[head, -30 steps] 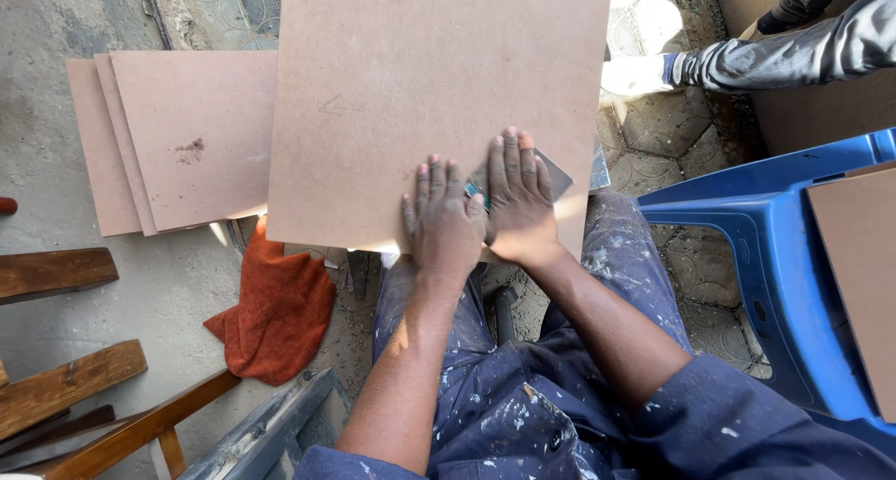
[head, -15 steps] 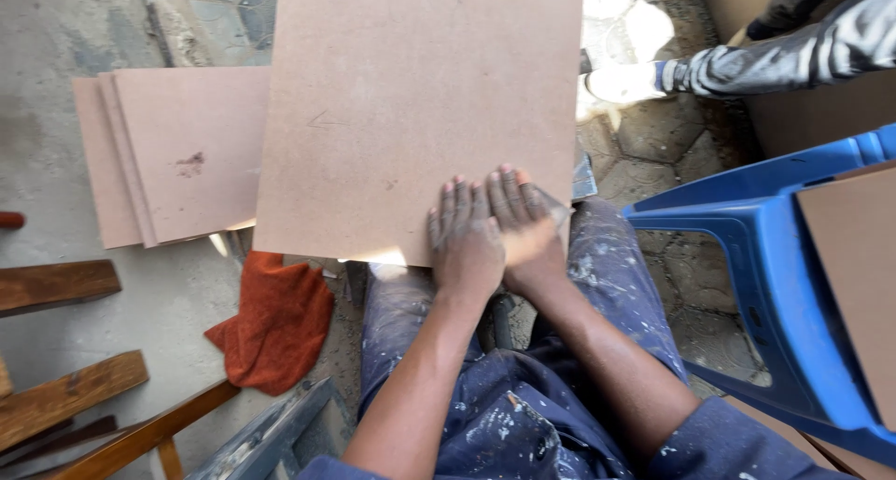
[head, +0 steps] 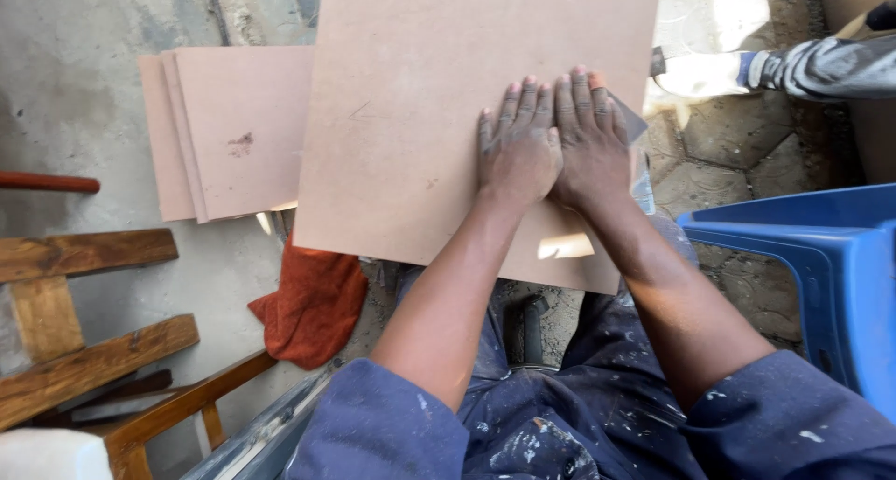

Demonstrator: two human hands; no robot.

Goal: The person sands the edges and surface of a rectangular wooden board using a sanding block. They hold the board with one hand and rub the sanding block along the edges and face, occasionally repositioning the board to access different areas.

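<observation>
Both hands are pressed flat, fingers extended, side by side on a large brown board [head: 420, 116] laid across the lap. The left hand [head: 518, 149] grips nothing; under the right hand [head: 590, 139] a grey sheet [head: 630, 118] is pinned. Left of the hands, stacked boards [head: 233, 130] and an orange cloth [head: 313, 303] are seen; to the right, a blue chair [head: 821, 265].

A: Left hand [head: 516, 151] and right hand [head: 588, 144] flat, side by side, pressed on a tan board [head: 420, 116] across the lap; grey sheet [head: 631, 119] under right fingers.

B: Beside it?

A: Stacked boards [head: 224, 130], orange cloth [head: 313, 303], blue chair [head: 821, 275].
</observation>
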